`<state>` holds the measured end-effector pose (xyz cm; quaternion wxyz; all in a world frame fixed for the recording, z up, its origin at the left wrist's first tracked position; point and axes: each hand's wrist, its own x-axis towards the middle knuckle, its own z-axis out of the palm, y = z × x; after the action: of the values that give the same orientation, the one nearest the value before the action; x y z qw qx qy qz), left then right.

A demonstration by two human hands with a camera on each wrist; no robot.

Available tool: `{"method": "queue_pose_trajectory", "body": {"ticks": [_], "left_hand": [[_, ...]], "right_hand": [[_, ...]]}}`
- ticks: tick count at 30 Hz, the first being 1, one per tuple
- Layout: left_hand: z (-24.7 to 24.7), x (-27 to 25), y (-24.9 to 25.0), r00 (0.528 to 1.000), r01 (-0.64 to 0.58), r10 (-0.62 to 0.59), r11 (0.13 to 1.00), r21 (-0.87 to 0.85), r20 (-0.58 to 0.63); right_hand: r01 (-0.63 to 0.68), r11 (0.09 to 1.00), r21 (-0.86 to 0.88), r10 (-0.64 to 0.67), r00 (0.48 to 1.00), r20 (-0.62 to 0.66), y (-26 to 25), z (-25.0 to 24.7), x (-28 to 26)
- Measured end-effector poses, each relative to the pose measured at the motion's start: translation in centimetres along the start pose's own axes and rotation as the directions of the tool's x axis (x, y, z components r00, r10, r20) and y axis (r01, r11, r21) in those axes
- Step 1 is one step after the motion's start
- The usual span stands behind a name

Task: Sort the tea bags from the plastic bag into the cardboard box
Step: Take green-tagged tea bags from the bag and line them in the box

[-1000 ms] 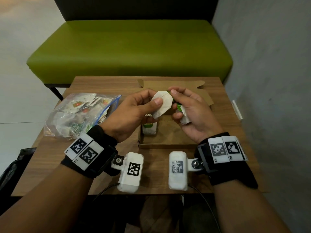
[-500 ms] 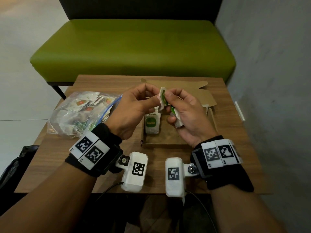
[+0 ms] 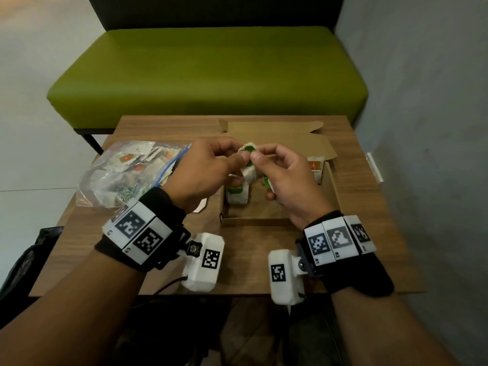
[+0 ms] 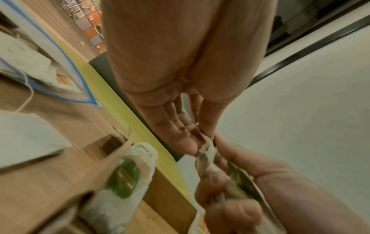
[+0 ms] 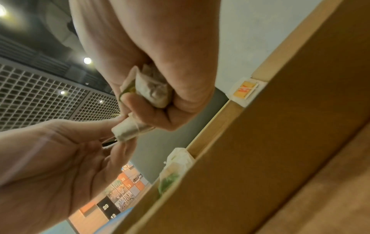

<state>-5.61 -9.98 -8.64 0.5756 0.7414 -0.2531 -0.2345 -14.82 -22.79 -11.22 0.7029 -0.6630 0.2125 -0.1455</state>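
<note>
While both hands' fingers (image 3: 244,157) pinch one crinkled, seemingly green-labelled tea bag (image 3: 249,165), the cardboard box (image 3: 333,191) lies beneath.

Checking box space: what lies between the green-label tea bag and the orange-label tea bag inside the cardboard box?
In the head view, bare box floor between green-label bag and orange-label bag, though the right hand covers much.

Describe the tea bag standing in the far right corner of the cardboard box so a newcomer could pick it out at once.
On the wooden table in front of the green bench lies an open cardboard box. In its far right corner, just past the right hand, stands a white tea bag. Its orange-and-yellow tag sets it apart from the green-tagged tea bag at the box's left side.
</note>
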Motion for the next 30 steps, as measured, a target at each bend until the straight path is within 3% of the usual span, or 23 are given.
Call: {"method": "queue_pose_trajectory", "body": {"ticks": [7, 12, 17, 22, 26, 30], "left_hand": [[-0.5, 0.3, -1.8, 0.998, 0.061, -0.049, 0.943, 0.328, -0.043], [-0.5, 0.0, -2.4, 0.987, 0.145, -0.096, 0.879, 0.455, -0.128], [-0.7, -0.4, -2.3, 0.975, 0.215, -0.17, 0.878, 0.426, -0.142], [-0.9, -0.5, -2.5, 0.955, 0.279, -0.223, 0.9, 0.333, -0.197], [-1.0, -0.2, -2.3, 0.952, 0.291, -0.237, 0.895, 0.338, -0.192], [-1.1, 0.2, -1.9, 0.948, 0.307, -0.253, 0.889, 0.34, -0.194]], "right_hand": [[-0.108, 0.936, -0.334, 0.118, 0.993, 0.008, 1.7, 0.1, 0.0], [-0.215, 0.888, -0.406, 0.249, 0.968, 0.032, 1.7, 0.5, 0.8], [-0.266, 0.858, -0.438, 0.308, 0.951, 0.026, 1.6, 1.0, 1.2], [-0.257, 0.844, -0.471, 0.279, 0.96, -0.026, 1.8, 1.8, 1.5], [-0.267, 0.827, -0.494, 0.282, 0.958, -0.047, 1.7, 1.9, 1.9], [-0.232, 0.835, -0.499, 0.205, 0.973, -0.109, 1.3, 1.8, 2.0]]}}
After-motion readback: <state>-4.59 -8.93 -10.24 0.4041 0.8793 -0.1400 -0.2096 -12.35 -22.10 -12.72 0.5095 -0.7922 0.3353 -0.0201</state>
